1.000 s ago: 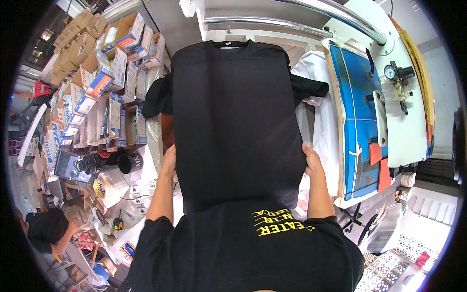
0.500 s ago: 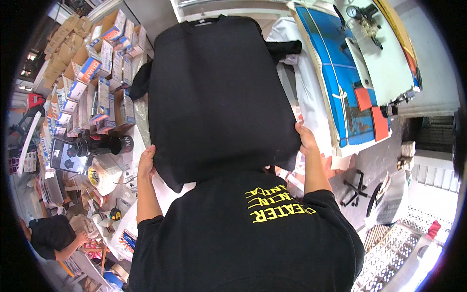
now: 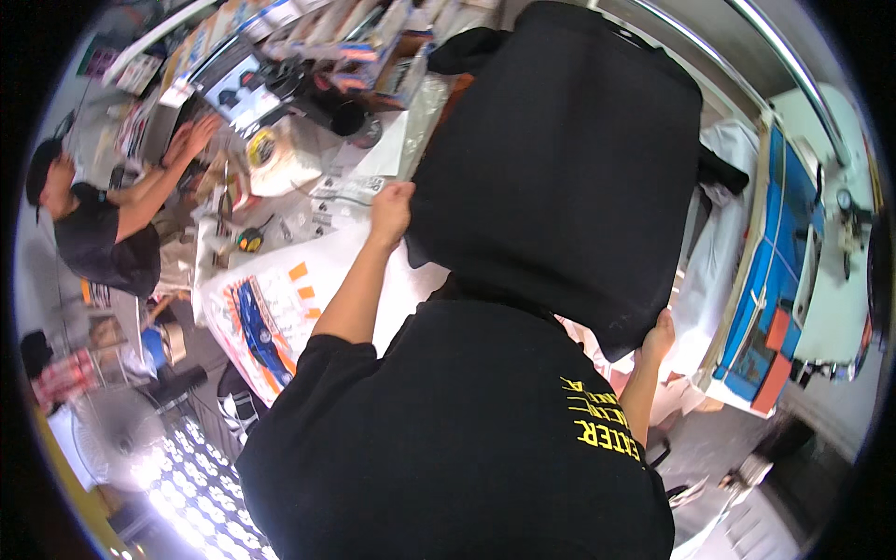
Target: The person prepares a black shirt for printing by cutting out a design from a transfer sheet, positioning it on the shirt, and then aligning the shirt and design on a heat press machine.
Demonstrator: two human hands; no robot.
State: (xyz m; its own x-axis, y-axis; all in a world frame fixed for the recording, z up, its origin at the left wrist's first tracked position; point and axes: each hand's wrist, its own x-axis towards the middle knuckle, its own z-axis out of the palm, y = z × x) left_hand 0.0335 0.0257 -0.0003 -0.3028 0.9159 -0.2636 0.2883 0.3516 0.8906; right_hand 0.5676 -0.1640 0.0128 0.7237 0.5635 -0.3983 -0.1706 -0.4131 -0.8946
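A black T-shirt [image 3: 560, 159] is spread out flat in front of me, its collar at the far end and its sleeves to either side. My left hand [image 3: 392, 213] is closed on the shirt's near left edge. At the near right corner, my right hand [image 3: 659, 338] grips the other side, with its fingers partly hidden by the cloth. Whether a board lies inside or under the shirt cannot be seen. The hem sags between my hands, close to my body.
A blue panel with cord [image 3: 767, 252] stands to the right. At the left are a black bottle-like container [image 3: 350, 119], a tape measure [image 3: 249, 240] and boxes [image 3: 397, 65]. Metal rails [image 3: 793, 70] run at the far right. A co-worker [image 3: 107, 224] reaches over the left side.
My view has swung left, so the shirt and blue panel appear farther right. The shirt is tilted in view, still held by both hands. The co-worker's arms are now raised.
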